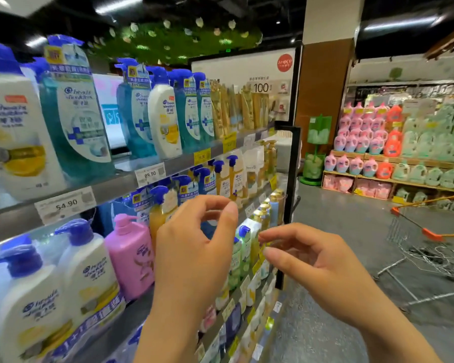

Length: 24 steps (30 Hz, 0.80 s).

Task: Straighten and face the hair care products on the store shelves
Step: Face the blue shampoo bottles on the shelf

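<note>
Shampoo pump bottles fill the shelves on my left. The top shelf (147, 176) carries white and teal bottles (74, 111) with blue pumps, then gold tubes (233, 108). The shelf below holds white bottles (87, 271), a pink bottle (131, 252) and an amber bottle (157, 213). My left hand (194, 252) hovers in front of that middle shelf, fingers loosely curled, holding nothing. My right hand (307, 258) floats beside it, near the green and yellow bottles (247, 247), also holding nothing.
Price tags (150, 174) line the shelf edges. A black end frame (290, 179) closes the shelving on the right. Across the grey aisle floor stand a wire shopping cart (430, 247) with orange handles and a display of pink, orange and green jugs (364, 142).
</note>
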Motion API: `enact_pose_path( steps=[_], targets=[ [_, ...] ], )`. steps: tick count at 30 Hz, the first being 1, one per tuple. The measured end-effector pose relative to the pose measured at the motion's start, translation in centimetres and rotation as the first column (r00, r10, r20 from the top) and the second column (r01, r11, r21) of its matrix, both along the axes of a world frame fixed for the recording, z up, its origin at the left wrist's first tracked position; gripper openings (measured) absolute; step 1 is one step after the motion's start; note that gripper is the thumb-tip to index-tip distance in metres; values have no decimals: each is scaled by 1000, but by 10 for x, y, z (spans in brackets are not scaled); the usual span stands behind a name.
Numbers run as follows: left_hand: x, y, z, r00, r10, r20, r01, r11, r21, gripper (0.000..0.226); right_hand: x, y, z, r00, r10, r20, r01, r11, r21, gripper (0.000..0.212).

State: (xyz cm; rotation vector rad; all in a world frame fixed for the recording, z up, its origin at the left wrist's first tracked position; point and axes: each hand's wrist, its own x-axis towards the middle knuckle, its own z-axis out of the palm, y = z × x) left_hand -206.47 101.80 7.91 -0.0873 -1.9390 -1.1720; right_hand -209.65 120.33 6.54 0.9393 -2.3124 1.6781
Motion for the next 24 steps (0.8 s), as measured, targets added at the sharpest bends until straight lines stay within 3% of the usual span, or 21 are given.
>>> enact_pose_path(
  steps=[12,17,20,24],
  targets=[
    [-137,-51,12,966,256,13,-255,964,-77,12,-175,-59,2,988,153,1,-152,986,-72,21],
    [-176,-94,28,859,512,21,-511,859,-23,21,-244,-93,6,948,317,-10,-314,934,-171,31],
    [-202,-110,47,779,627,-23,-627,778,-46,33,-282,-116,18,904,428,-20,-420,876,-237,41],
    [-246,-130,74,688,725,-14,-722,682,-116,46,-330,-141,45,823,564,-70,-563,792,-236,39]
  ],
)
